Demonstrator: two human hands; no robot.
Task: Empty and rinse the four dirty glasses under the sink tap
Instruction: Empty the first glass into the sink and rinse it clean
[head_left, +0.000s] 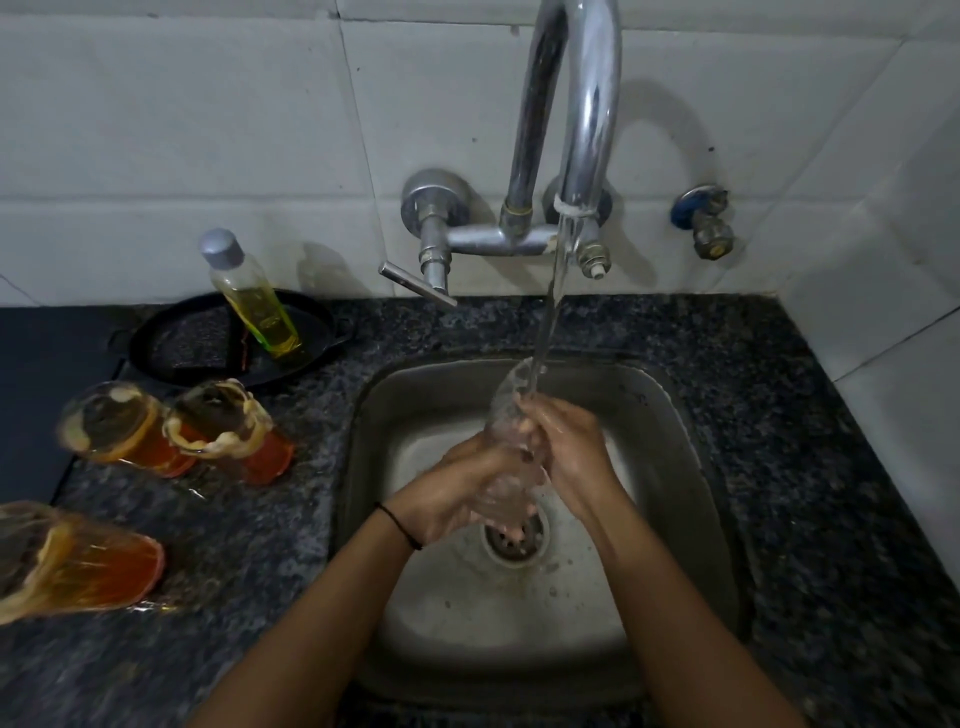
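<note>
- Glass tumbler (511, 441), clear: held in both hands low over the sink (363, 415) drain (515, 538), mouth tilted up into the tap stream (553, 301) to fill and flush.
- Left hand (457, 493): wrapped round the lower body of the tumbler, bearing it from below.
- Right hand (566, 447): closed round the upper part near the rim, apparently to rub or turn it. Cannot tell whether fingertips reach inside.
- Low position in the basin: judged to keep splash contained.
- Tap spout (587, 104) running; lever handle (415, 283) angled out to the left.
- Rear-left dirty glass (124, 426), rear-right dirty glass (228, 431), front dirty glass (72, 556): standing on the granite counter (260, 545) left of the sink, orange liquid and pale scum inside, not yet emptied, placed near for easy pickup.
- Progress, as judged: first of four in hand.
- Caution: wet tumbler likely slippery; keep a two-handed hold while draining.
- Bottle (254, 296) of yellow liquid in black pan (182, 338), behind the glasses, apart from the work.
</note>
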